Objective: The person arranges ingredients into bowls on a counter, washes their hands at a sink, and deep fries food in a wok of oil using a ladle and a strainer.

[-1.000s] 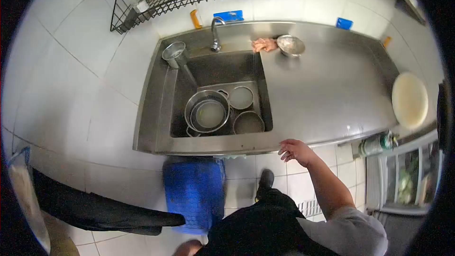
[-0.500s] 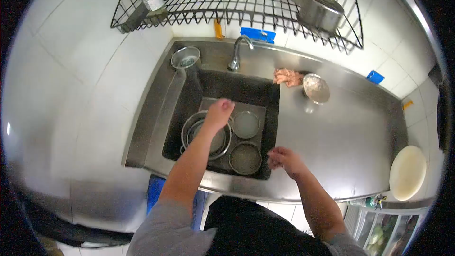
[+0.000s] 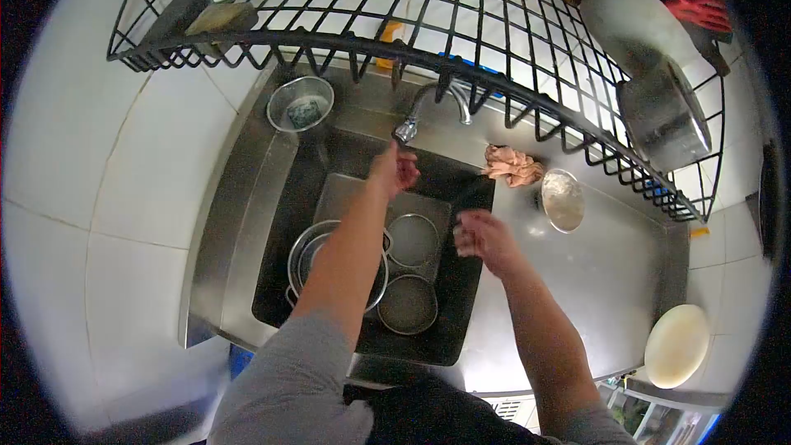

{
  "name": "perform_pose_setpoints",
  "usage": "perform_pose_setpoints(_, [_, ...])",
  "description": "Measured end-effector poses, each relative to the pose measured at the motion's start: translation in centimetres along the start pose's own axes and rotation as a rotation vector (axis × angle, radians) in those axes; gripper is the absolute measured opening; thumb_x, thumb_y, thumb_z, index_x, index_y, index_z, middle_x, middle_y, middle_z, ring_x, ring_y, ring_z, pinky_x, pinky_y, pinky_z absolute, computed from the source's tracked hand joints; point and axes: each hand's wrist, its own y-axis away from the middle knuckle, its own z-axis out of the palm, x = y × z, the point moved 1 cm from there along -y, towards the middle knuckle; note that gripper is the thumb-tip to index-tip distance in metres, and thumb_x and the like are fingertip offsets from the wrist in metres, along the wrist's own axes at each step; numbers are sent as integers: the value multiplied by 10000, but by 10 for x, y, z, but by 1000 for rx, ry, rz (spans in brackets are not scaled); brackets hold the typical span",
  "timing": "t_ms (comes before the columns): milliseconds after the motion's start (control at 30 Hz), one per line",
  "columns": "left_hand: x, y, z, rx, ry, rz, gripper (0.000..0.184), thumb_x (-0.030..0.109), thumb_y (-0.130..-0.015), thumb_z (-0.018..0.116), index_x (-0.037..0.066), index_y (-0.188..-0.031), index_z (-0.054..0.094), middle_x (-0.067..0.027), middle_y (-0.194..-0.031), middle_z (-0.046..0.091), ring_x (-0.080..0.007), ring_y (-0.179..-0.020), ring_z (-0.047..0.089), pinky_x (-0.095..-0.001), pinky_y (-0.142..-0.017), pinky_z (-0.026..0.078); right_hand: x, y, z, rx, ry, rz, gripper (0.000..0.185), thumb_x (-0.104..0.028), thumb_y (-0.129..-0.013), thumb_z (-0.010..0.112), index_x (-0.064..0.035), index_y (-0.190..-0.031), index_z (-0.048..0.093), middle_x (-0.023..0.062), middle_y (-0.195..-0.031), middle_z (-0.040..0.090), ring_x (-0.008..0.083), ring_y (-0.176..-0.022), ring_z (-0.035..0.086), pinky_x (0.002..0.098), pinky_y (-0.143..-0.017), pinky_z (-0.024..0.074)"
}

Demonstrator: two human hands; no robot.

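My left hand reaches over the sink basin, one finger stretched up just below the lever of the tap; whether it touches the lever I cannot tell. Its other fingers are loosely bent with nothing visible in them. Over the basin's right edge hovers my right hand, slightly blurred, fingers loosely bent and apart, holding nothing visible. Beneath my left forearm, a round metal pot with handles stands in the sink, partly hidden. Beside it lie two round pans, one pale grey and one darker.
A metal bowl with a green scouring pad stands at the back left corner. Right of the tap lie a crumpled pinkish cloth and a bowl with whitish contents. A black wire rack overhangs the sink, holding a pot.
My view has moved closer to the rack and sink. My left hand has risen toward the tap lever, and my right hand has moved up along the basin's right edge.
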Motion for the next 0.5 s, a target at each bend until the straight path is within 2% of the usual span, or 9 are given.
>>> perform_pose_setpoints(33, [-9, 4, -1, -147, 319, -121, 354, 400, -943, 483, 62, -965, 585, -65, -822, 631, -234, -735, 651, -402, -685, 536, -3, -26, 4, 58, -20, -101, 275, -208, -900, 602, -2, -1073, 542, 85, -836, 610, 188, -713, 614, 336, -642, 534])
perform_pose_setpoints(67, [-22, 9, 4, -144, 318, -134, 354, 400, -943, 483, 62, -965, 585, -65, -822, 631, -234, -735, 651, -402, -685, 536, -5, -49, 8, 121, -42, -196, 276, -237, -892, 620, -10, -1036, 561, 70, -815, 613, 177, -704, 607, 344, -607, 538])
perform_pose_setpoints(167, [-65, 36, 37, -57, 302, -165, 400, 429, -938, 478, 53, -1025, 583, -110, -919, 648, -285, -887, 629, -452, -830, 504, -19, -90, 19, 175, -164, -263, 198, -151, -883, 593, -11, -1020, 567, 67, -810, 607, 175, -688, 598, 313, -594, 519])
perform_pose_setpoints(233, [-71, 59, 54, -19, 362, 27, 404, 403, -935, 496, 44, -1106, 566, -130, -997, 636, -280, -954, 612, -428, -894, 479, -14, -122, 6, 161, -126, -326, 128, -94, -876, 535, -14, -971, 565, 96, -793, 591, 195, -635, 601, 316, -479, 481])
perform_pose_setpoints(267, [-71, 67, 61, -28, 432, 57, 418, 391, -934, 500, 68, -1198, 531, -129, -1075, 618, -275, -988, 595, -414, -930, 459, 2, -148, -11, 119, 706, -490, 111, -93, -874, 520, -18, -934, 574, 97, -797, 599, 207, -635, 602, 331, -486, 483])
perform_pose_setpoints(300, [-66, 79, 77, -26, 440, 60, 418, 391, -934, 500, 68, -1198, 531, -129, -1075, 618, -275, -988, 595, -414, -930, 459, 18, -172, -29, 253, 1479, -754, 109, -92, -872, 506, -21, -897, 584, 97, -802, 607, 218, -635, 603, 346, -494, 484])
perform_pose_setpoints(333, [-62, 91, 96, 9, 461, 44, 414, 398, -936, 495, 94, -1216, 523, -113, -1095, 615, -262, -984, 594, -407, -923, 461, -2, -149, -6, 359, 1513, -547, 106, -107, -833, 536, -35, -884, 595, 108, -817, 620, 246, -721, 616, 359, -607, 498])
perform_pose_setpoints(433, [-76, 82, 124, -50, 544, 83, 403, 424, -948, 469, 164, -1253, 502, -52, -1126, 605, -219, -978, 587, -387, -872, 486, 6, -142, -2, 463, 1419, -433, 124, -85, -849, 528, -48, -929, 614, 114, -890, 648, 269, -891, 627, 366, -817, 487])
perform_pose_setpoints(500, [-71, 66, 112, 4, 624, 4, 378, 435, -956, 446, 152, -1195, 522, -43, -1085, 609, -205, -957, 590, -378, -815, 500, 32, -131, 9, 251, 455, -424, 186, -70, -902, 480, -45, -1025, 617, 135, -1004, 654, 267, -993, 614, 336, -920, 446])
